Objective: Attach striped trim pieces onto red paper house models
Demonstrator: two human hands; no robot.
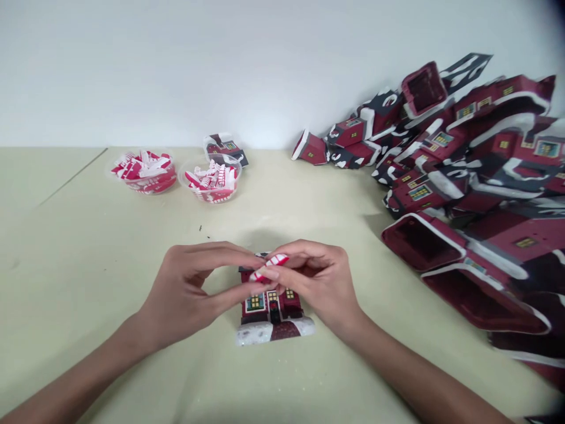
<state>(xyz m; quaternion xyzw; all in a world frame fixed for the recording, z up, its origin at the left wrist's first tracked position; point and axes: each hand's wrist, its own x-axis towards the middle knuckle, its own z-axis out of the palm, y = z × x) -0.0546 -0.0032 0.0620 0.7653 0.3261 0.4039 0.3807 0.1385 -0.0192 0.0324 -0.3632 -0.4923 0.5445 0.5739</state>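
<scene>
R hand [324, 280] pinches striped pc [274, 262] at lower ctr, prob. to steady it above the house [288, 309] on desk [132, 241]. L hand [185, 288] is at pc's L end, can't tell if gripping; tubs [152, 186] upper L, likely w/in easy reach.

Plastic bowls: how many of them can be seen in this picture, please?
2. The left bowl is toward the back of the table; the right bowl is beside it, before a small house. The pile of houses could hide others.
</scene>
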